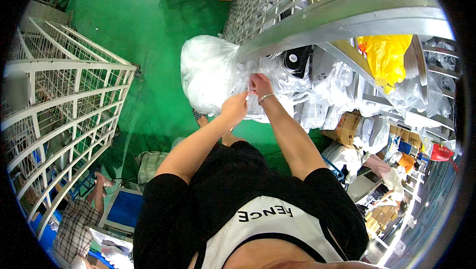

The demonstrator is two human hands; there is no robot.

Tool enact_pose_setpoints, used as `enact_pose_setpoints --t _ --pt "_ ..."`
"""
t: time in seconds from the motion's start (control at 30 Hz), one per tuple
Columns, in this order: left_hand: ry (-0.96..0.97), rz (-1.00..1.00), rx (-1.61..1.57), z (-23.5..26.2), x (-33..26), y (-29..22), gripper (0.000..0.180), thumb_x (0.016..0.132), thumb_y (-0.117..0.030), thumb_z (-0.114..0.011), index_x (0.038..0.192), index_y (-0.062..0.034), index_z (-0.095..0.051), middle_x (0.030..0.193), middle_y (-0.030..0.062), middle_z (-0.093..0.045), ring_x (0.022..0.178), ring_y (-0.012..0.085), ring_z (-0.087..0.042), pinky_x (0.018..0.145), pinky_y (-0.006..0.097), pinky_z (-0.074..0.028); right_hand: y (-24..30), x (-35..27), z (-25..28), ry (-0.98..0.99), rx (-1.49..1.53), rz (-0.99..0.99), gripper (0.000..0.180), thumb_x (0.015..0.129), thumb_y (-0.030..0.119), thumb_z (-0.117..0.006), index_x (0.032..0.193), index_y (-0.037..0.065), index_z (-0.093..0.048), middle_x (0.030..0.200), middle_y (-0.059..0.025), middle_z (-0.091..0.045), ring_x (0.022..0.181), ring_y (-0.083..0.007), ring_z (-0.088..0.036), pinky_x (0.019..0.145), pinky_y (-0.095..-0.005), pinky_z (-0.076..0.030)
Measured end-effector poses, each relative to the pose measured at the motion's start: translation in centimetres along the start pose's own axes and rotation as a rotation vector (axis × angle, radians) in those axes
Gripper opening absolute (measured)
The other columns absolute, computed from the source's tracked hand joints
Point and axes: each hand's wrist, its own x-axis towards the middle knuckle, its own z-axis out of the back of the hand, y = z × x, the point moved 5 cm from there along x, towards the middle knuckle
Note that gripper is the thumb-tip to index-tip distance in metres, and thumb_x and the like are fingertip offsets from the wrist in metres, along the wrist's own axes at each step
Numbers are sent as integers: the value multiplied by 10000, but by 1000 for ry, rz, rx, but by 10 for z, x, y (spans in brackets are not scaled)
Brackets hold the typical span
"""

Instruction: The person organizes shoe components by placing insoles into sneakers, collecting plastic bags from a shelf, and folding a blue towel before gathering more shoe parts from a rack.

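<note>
A big, bulging clear plastic bag (207, 73) with whitish contents hangs at the edge of a metal rack, in front of me. My left hand (236, 106) is closed on the gathered plastic at the bag's right side. Just beyond it, my right hand (260, 85), with a bracelet at the wrist, pinches plastic at the same place. The two hands are close together, and their fingertips are partly hidden. More clear bags (310, 105) with pale, stacked contents lie to the right of my hands. A black item with a round white label (292, 59) lies among them.
A metal rack (342, 26) rises close on the right, holding a yellow bag (389, 60). On the left stands a white wire cage cart (74, 95). Cardboard boxes (348, 127) sit lower right. Other people (82, 224) are at the lower left and far right. The floor (148, 60) is green.
</note>
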Motion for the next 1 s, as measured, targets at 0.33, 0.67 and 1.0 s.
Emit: enact_pose_setpoints --t 0.33,0.67,1.0 --pt "-381 -57 -160 32 59 5 214 719 -173 -521 872 -25 -547 714 125 -565 636 250 -535 589 319 -419 35 -28 11 143 12 238 155 790 176 -467 793 26 -504 655 -16 -504 571 -80 -464 528 -190 -378" --pt "3 135 -595 12 76 31 183 696 -132 -582 821 -38 -486 695 36 -525 584 107 -500 468 226 -398 50 -40 12 -8 -2 242 184 786 178 -504 860 10 -515 692 -9 -518 608 -91 -485 587 -209 -410" --pt "212 243 -760 50 74 29 120 757 -138 -524 800 -39 -472 730 40 -520 642 132 -535 520 257 -449 68 -30 -24 -152 -578 241 207 716 212 -557 814 29 -559 763 -115 -595 692 -177 -575 609 -271 -448"
